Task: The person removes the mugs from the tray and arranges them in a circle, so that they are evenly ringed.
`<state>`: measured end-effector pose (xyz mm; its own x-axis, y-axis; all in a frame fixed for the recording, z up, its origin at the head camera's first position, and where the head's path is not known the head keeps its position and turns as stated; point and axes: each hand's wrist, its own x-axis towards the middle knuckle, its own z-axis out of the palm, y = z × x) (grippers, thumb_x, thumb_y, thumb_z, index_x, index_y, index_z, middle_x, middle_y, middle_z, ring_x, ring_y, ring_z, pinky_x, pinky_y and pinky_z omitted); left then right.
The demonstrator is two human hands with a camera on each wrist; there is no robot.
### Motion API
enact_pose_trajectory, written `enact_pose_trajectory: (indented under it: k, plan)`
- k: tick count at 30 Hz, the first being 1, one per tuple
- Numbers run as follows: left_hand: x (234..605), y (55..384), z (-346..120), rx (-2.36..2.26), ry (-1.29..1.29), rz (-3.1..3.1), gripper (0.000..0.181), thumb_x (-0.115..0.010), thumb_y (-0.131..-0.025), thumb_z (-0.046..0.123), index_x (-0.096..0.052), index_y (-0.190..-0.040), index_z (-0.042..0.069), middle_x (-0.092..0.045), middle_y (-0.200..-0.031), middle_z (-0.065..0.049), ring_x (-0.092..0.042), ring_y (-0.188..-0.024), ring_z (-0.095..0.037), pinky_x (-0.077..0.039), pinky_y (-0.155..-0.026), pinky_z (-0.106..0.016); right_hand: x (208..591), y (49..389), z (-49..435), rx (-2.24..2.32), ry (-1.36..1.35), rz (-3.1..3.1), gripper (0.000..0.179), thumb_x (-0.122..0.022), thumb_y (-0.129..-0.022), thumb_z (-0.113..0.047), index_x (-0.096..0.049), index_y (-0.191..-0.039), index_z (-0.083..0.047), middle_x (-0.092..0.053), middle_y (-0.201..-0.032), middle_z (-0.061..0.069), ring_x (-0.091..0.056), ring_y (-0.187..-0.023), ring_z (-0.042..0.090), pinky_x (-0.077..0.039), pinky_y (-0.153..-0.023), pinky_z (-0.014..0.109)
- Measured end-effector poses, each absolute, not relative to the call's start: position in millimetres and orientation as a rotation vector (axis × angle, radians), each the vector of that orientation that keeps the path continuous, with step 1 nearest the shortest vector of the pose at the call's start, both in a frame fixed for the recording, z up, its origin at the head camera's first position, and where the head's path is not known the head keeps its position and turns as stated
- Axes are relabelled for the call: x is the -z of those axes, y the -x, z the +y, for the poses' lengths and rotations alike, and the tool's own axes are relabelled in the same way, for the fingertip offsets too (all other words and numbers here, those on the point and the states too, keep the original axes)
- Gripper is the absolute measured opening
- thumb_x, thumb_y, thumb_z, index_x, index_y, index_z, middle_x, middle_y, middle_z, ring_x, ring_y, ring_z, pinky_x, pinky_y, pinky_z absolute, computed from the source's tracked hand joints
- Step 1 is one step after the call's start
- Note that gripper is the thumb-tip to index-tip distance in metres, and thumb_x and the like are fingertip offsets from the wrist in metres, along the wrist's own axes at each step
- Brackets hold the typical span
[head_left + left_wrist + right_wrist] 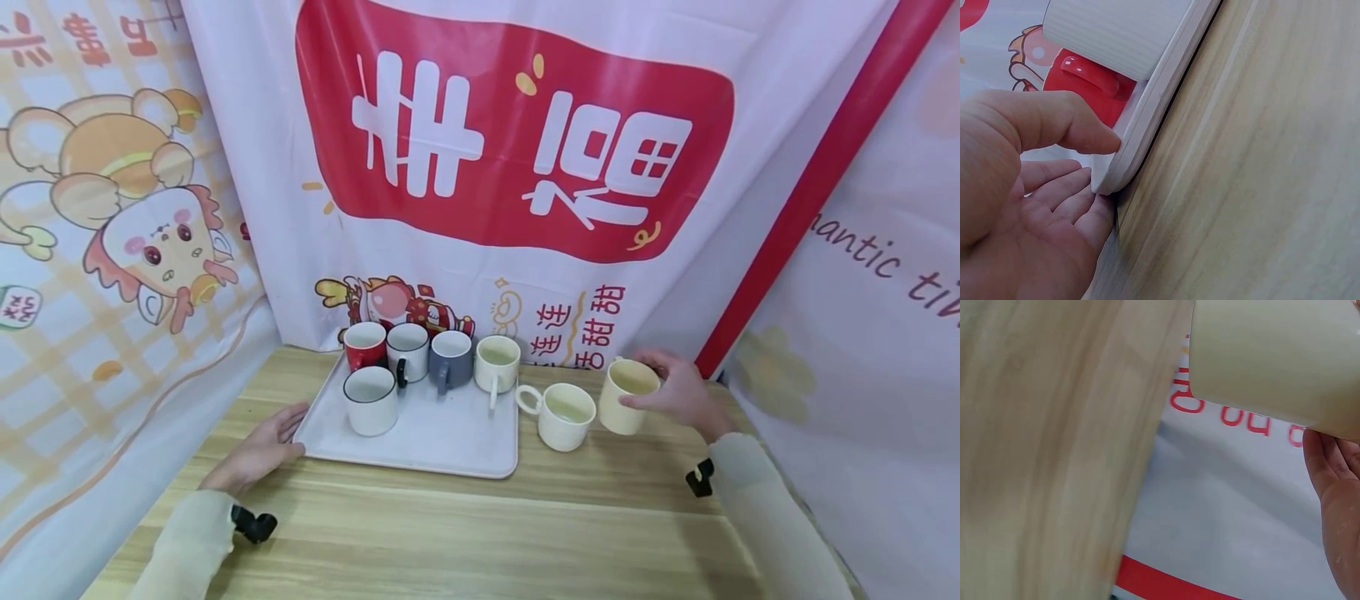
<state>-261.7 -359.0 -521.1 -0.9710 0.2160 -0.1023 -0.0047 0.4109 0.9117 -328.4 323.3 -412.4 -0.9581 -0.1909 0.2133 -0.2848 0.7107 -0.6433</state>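
Note:
My left hand [264, 446] pinches the left edge of a white tray [442, 446], its thumb [1088, 128] on the rim and its fingers below. At the right, my right hand [678, 392] grips a plain cream mug [622, 408] by its side. A gap shows between that mug's base and the wooden table in the right wrist view. Beside it, a cream mug [564, 429] with a ring handle stands just right of the tray. On the tray are a red mug [358, 358], a black-handled white mug [408, 367], a grey mug [452, 371], a cream mug [497, 375] and a dark-rimmed white mug [372, 415].
The wooden table [450, 542] extends in front of the tray. A white printed cloth [517, 304] hangs behind it, with further printed cloths at the left [90, 350] and right [862, 375].

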Motion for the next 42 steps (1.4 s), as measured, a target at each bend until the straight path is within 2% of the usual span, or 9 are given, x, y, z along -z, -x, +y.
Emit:
enact_pose_trajectory:
  k: [5, 11, 16, 19, 26, 37, 42]
  plan:
    - [521, 262, -358, -1.588, -0.169, 2.458, 0.086, -0.056, -0.096, -0.006, -0.005, -0.165, -0.011, -0.006, -0.172, -0.037, -0.009, -0.159, -0.058, -0.016, -0.13, -0.065, 442, 331, 325, -1.086, -0.419, -2.764, 0.073, -0.099, -0.07, -0.042, -0.068, -0.128, -0.009, -0.072, -0.121, 0.013, -0.065, -0.106, 0.029, -0.058, -0.091, 0.036]
    - [523, 263, -358, -1.591, -0.166, 2.459, 0.085, -0.055, -0.097, -0.007, -0.005, -0.165, -0.011, -0.007, -0.172, -0.036, -0.01, -0.159, -0.057, -0.016, -0.13, -0.064, 469, 333, 325, -1.11, -0.415, -2.759, 0.077, -0.1, -0.069, -0.041, -0.068, -0.131, -0.011, -0.074, -0.12, 0.008, -0.067, -0.103, 0.023, -0.059, -0.088, 0.029]
    - [524, 262, -357, -1.588, -0.155, 2.445, 0.086, -0.055, -0.097, -0.007, -0.003, -0.165, -0.01, -0.006, -0.173, -0.036, -0.009, -0.16, -0.057, -0.016, -0.13, -0.065, 481, 335, 324, -1.096, -0.461, -2.704, 0.071, -0.101, -0.068, -0.035, -0.071, -0.127, -0.01, -0.075, -0.116, 0.008, -0.068, -0.1, 0.022, -0.058, -0.085, 0.025]
    - [523, 262, -357, -1.582, -0.153, 2.446, 0.086, -0.055, -0.097, -0.007, -0.003, -0.165, -0.01, -0.006, -0.173, -0.036, -0.009, -0.159, -0.057, -0.017, -0.13, -0.065, 485, 337, 323, -1.085, -0.462, -2.686, 0.069, -0.101, -0.068, -0.032, -0.071, -0.125, -0.01, -0.076, -0.115, 0.009, -0.068, -0.101, 0.022, -0.058, -0.086, 0.025]
    - [524, 264, -358, -1.588, -0.163, 2.452, 0.086, -0.055, -0.097, -0.007, -0.003, -0.165, -0.01, -0.007, -0.173, -0.035, -0.009, -0.16, -0.056, -0.017, -0.13, -0.064, 485, 344, 322, -1.079, -0.42, -2.714, 0.073, -0.098, -0.072, -0.039, -0.068, -0.132, -0.01, -0.074, -0.121, 0.011, -0.068, -0.105, 0.025, -0.057, -0.089, 0.032]
    - [526, 264, -357, -1.584, -0.17, 2.448, 0.086, -0.056, -0.096, -0.007, -0.005, -0.165, -0.01, -0.007, -0.172, -0.036, -0.01, -0.159, -0.057, -0.016, -0.13, -0.065, 484, 349, 318, -1.115, -0.445, -2.719, 0.069, -0.098, -0.072, -0.033, -0.068, -0.13, -0.01, -0.074, -0.117, 0.011, -0.066, -0.101, 0.026, -0.056, -0.086, 0.034]
    - [525, 263, -358, -1.591, -0.167, 2.448, 0.087, -0.055, -0.096, -0.007, -0.003, -0.165, -0.009, -0.006, -0.173, -0.036, -0.009, -0.159, -0.057, -0.017, -0.13, -0.065, 479, 352, 317, -1.09, -0.409, -2.799, 0.078, -0.096, -0.073, -0.043, -0.064, -0.137, -0.011, -0.072, -0.124, 0.011, -0.065, -0.106, 0.027, -0.057, -0.091, 0.038]
